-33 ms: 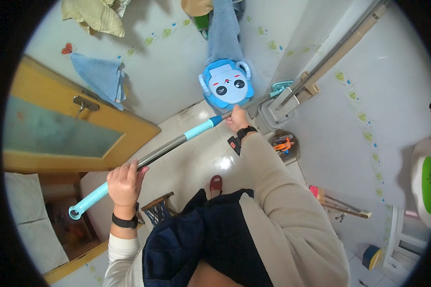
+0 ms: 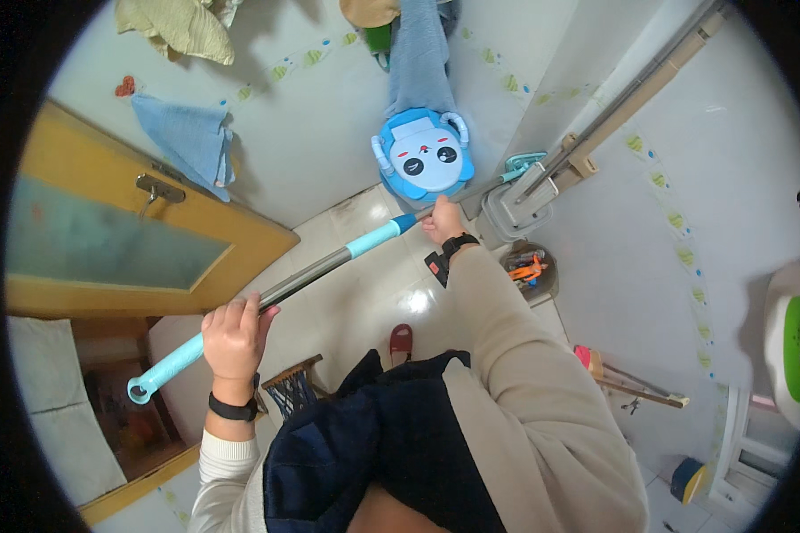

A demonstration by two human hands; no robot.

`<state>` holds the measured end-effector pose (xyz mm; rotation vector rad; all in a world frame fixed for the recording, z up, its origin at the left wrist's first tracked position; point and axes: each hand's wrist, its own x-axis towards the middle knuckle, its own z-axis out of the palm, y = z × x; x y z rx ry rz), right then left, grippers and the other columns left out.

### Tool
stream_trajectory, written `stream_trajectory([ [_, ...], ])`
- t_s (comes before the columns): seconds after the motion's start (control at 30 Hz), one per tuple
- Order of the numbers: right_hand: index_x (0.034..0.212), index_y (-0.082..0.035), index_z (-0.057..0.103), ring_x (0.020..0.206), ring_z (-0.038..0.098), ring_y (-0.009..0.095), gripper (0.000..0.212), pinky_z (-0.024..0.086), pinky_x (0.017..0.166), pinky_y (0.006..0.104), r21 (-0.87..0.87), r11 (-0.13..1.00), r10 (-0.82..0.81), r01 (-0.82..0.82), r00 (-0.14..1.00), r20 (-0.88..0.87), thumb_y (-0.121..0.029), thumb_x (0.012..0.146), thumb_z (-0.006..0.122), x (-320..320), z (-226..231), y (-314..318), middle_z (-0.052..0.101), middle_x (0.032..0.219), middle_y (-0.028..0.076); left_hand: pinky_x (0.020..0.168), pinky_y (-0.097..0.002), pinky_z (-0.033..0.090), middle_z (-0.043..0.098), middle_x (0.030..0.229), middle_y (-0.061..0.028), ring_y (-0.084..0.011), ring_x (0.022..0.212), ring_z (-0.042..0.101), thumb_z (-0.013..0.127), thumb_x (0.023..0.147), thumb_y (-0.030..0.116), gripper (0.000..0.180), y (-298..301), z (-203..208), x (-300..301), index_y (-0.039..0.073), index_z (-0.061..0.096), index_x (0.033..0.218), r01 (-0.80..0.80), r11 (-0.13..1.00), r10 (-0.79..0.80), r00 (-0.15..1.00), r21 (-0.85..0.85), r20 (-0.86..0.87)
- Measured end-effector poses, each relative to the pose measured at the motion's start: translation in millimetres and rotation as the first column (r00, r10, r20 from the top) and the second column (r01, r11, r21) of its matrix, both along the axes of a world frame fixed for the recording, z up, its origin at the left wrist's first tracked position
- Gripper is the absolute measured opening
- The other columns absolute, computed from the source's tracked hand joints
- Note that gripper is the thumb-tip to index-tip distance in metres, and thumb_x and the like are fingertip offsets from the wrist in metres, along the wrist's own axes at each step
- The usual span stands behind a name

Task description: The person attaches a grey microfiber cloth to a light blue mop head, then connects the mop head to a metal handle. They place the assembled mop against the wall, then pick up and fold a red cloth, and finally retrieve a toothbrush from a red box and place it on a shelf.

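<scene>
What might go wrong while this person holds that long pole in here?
The long silver-and-turquoise metal pole, held in the left hand and right hand, might knock the grey plastic bucket near its far end.

If swung, its turquoise handle might hit the frosted glass pane of the yellow door.

Long sleeves were cream, left cuff ribbed at lower left. Black wristbands were worn both sides. Navy garment filled lower centre; dark red slipper showed mid-frame.
</scene>
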<state>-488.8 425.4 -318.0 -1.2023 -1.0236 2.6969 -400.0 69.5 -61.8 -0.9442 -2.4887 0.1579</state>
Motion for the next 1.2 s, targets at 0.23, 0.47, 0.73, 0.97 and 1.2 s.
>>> stream_trajectory([
  [0.23, 0.081, -0.003, 0.041, 0.046, 0.036, 0.016, 0.032, 0.027, 0.039, 0.0282, 0.005, 0.999, 0.045, -0.045, 0.998, 0.032, -0.030, 0.095, 0.033, -11.4, -19.9, -1.8, 0.046, 0.065, 0.012, 0.062, -0.0356, 0.042, 0.063, 0.081, -0.0052, -0.0235, 0.068, 0.059, 0.074, 0.071, 0.030, 0.036, -11.9, -14.8, -22.7, 0.008, 0.063, 0.097, 0.004, 1.000, -0.004, 0.997, 0.008, 0.074],
  [0.47, 0.083, -0.006, 0.042, 0.059, 0.044, 0.017, 0.027, 0.038, 0.048, 0.0277, -0.198, 0.966, 0.148, -0.166, 0.984, -0.104, -0.030, 0.096, 0.038, 8.6, 18.0, -85.4, 0.044, 0.070, 0.008, 0.067, -0.0360, 0.042, 0.062, 0.086, -0.0056, -0.0228, 0.074, 0.058, 0.074, 0.073, 0.030, 0.037, -91.1, 37.0, 3.0, 0.007, 0.063, 0.100, -0.019, 0.998, 0.013, 0.995, -0.066, -0.094],
  [0.73, 0.086, -0.006, 0.045, 0.059, 0.043, 0.016, 0.021, 0.035, 0.049, 0.0275, -0.247, 0.927, 0.263, -0.283, 0.958, -0.111, -0.024, 0.092, 0.036, 38.2, 62.2, -147.9, 0.048, 0.075, 0.008, 0.066, -0.0359, 0.041, 0.060, 0.084, -0.0067, -0.0242, 0.073, 0.057, 0.071, 0.075, 0.031, 0.033, -130.9, 100.2, 39.6, 0.006, 0.063, 0.095, -0.024, 0.994, 0.006, 0.987, -0.111, -0.159],
  [0.97, 0.108, -0.004, 0.048, 0.062, 0.046, 0.012, 0.038, 0.040, 0.051, 0.0219, -0.257, 0.774, 0.617, -0.578, 0.780, 0.103, -0.035, 0.098, 0.029, 107.9, 46.3, -142.2, 0.055, 0.083, 0.005, 0.069, -0.0365, 0.043, 0.060, 0.079, -0.0057, -0.0235, 0.073, 0.058, 0.075, 0.069, 0.035, 0.037, -153.9, 85.6, 92.1, 0.005, 0.061, 0.086, -0.101, 0.992, 0.095, 0.992, -0.070, -0.087],
  [1.2, 0.091, -0.001, 0.055, 0.050, 0.044, 0.008, 0.037, 0.037, 0.042, 0.0191, -0.367, 0.725, 0.670, -0.582, 0.719, 0.184, -0.024, 0.095, 0.028, 127.2, 42.1, -132.3, 0.053, 0.068, 0.003, 0.108, -0.0434, 0.019, 0.036, 0.140, -0.0201, -0.0315, 0.128, 0.037, 0.059, 0.079, 0.060, 0.062, -151.5, 98.0, 131.2, 0.016, 0.060, 0.124, -0.315, 0.880, 0.473, 0.659, 0.356, -0.585],
])
